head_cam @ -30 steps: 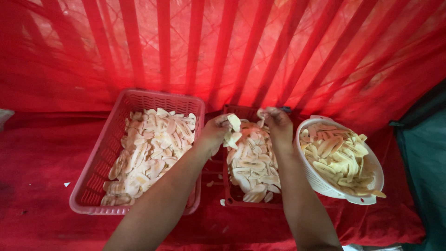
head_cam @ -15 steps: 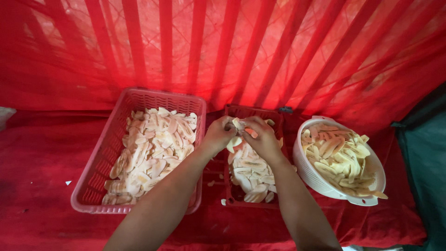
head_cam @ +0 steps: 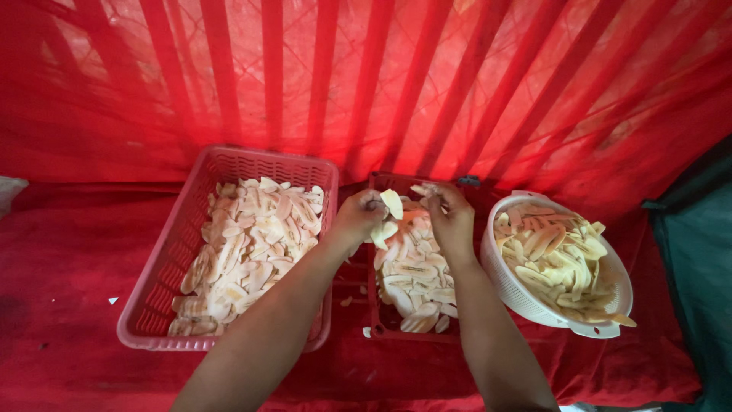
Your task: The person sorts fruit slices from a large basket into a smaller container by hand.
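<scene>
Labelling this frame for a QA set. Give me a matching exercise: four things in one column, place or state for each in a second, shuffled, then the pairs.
Things:
1. large pink basket
2. small red crate
3. white colander
4. left hand

Places or states:
A. on the right, tilted, full of pale slices
B. holds a bunch of slices above the crate
C. on the left, slices spread inside
D. in the middle, under both hands

Pairs: 1-C, 2-D, 3-A, 4-B
</scene>
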